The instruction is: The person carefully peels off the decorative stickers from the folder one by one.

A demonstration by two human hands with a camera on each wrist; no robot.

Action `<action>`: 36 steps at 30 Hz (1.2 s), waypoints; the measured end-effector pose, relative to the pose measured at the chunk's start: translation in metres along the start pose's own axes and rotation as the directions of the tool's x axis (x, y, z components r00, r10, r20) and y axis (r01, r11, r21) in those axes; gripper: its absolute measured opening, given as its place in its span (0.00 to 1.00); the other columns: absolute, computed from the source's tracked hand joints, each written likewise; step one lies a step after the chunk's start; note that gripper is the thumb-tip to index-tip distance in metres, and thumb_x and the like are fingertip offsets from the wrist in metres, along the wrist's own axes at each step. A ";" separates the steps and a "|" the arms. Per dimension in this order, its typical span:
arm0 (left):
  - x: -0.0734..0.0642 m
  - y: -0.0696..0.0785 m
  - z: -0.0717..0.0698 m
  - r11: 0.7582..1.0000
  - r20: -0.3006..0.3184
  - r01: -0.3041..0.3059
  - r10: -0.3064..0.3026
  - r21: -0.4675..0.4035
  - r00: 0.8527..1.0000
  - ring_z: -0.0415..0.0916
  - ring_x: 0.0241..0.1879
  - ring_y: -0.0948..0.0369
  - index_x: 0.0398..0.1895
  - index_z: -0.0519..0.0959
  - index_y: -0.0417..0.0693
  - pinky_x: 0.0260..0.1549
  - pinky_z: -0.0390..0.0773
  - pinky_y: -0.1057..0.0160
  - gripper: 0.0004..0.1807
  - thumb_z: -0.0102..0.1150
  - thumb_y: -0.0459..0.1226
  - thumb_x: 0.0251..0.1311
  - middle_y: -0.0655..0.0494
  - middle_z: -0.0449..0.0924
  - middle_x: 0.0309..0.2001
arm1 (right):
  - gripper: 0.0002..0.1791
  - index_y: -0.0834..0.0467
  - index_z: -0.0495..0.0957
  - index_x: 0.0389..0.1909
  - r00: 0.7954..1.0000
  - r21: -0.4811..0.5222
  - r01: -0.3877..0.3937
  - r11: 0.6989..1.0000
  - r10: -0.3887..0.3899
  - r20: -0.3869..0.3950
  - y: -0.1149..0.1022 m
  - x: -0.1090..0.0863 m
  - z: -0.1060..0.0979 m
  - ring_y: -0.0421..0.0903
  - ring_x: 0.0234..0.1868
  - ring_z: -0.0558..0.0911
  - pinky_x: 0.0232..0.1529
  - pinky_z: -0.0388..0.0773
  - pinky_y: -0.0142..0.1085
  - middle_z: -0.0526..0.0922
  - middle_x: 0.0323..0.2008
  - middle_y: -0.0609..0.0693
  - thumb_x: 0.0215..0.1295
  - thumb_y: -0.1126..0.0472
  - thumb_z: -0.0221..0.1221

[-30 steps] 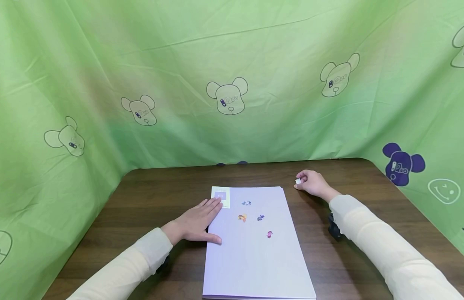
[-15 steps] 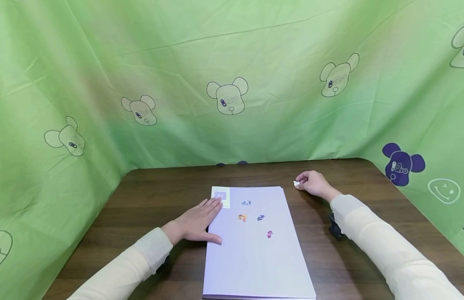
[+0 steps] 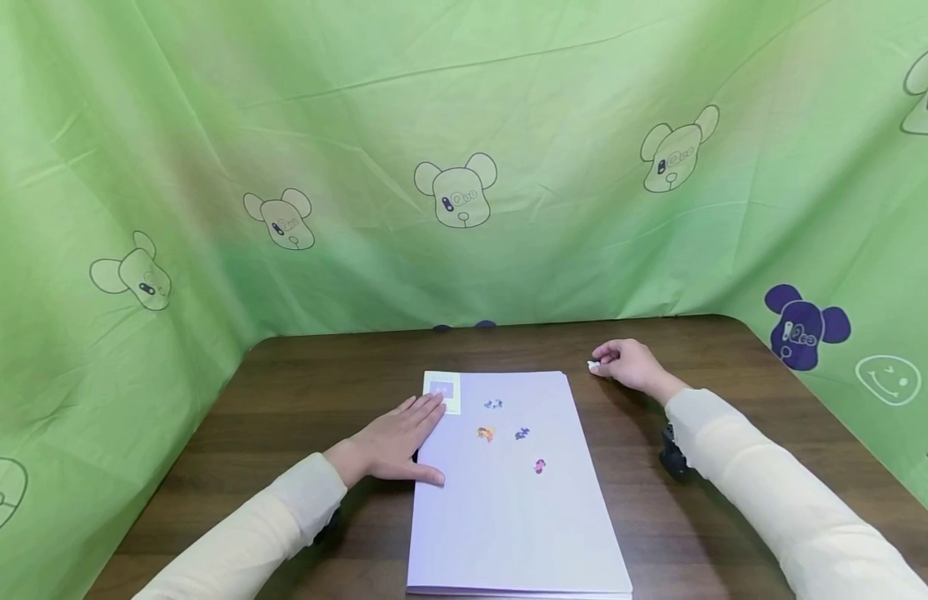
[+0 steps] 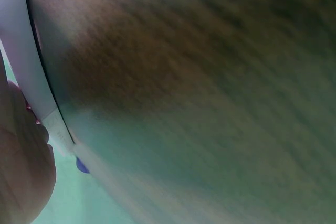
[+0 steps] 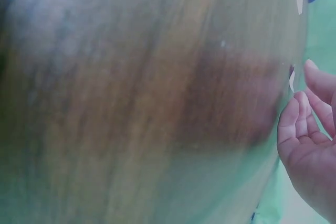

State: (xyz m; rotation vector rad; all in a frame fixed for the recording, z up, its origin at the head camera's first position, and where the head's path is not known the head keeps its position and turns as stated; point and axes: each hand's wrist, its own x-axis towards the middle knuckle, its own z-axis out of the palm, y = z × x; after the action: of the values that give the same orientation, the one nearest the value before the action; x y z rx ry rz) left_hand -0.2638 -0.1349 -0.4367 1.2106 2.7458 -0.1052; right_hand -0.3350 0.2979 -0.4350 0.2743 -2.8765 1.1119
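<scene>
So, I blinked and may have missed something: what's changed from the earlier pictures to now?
The small white scrap in the right hand has turned and dipped slightly leftward. I see nothing newly picked up or let go. The left hand still lies on the paper, and the four little pictures look unmoved.

White piece (image 3: 592, 366) too small to identify; label (image 3: 443, 385) partly covered

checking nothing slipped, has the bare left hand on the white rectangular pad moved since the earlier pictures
No: in the head view, the bare left hand keeps its place on the white rectangular pad, unshifted against the brown wooden table.
</scene>
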 end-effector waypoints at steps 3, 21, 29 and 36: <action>0.000 0.000 0.000 1.000 0.000 0.001 -0.001 0.000 1.000 0.31 0.75 0.58 0.78 0.43 0.43 0.71 0.38 0.57 0.62 0.36 0.78 0.51 0.51 0.35 0.78 | 0.17 0.71 0.78 0.45 1.000 0.017 -0.012 1.000 0.012 0.003 -0.002 -0.002 0.001 0.49 0.37 0.76 0.38 0.73 0.38 0.80 0.34 0.56 0.61 0.63 0.66; 0.001 0.000 0.001 1.000 -0.005 -0.003 0.003 0.015 1.000 0.31 0.75 0.58 0.78 0.43 0.43 0.71 0.37 0.57 0.62 0.35 0.78 0.51 0.51 0.36 0.78 | 0.20 0.73 0.75 0.50 0.998 0.232 0.024 0.972 -0.035 0.046 -0.032 -0.025 0.024 0.47 0.36 0.76 0.31 0.77 0.31 0.78 0.36 0.57 0.60 0.67 0.65; 0.001 0.000 0.001 1.000 -0.005 -0.008 0.008 0.016 1.000 0.31 0.75 0.57 0.78 0.43 0.43 0.71 0.38 0.57 0.62 0.35 0.78 0.52 0.50 0.36 0.78 | 0.18 0.73 0.76 0.49 0.993 0.297 0.050 0.954 -0.078 0.084 -0.050 -0.037 0.040 0.48 0.36 0.76 0.32 0.77 0.30 0.78 0.36 0.57 0.60 0.69 0.65; 0.000 0.000 0.000 1.000 0.007 -0.002 0.002 0.010 1.000 0.30 0.75 0.58 0.78 0.42 0.43 0.71 0.37 0.57 0.63 0.34 0.79 0.51 0.51 0.35 0.78 | 0.17 0.73 0.77 0.46 0.988 0.353 0.059 0.934 -0.106 0.113 -0.064 -0.045 0.054 0.46 0.33 0.76 0.27 0.75 0.29 0.78 0.34 0.55 0.57 0.69 0.67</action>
State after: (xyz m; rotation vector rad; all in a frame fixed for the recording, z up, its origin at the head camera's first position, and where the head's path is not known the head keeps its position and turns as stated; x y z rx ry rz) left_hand -0.2638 -0.1349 -0.4368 1.2124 2.7414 -0.1224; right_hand -0.2777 0.2218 -0.4373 0.4941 -2.7237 1.6440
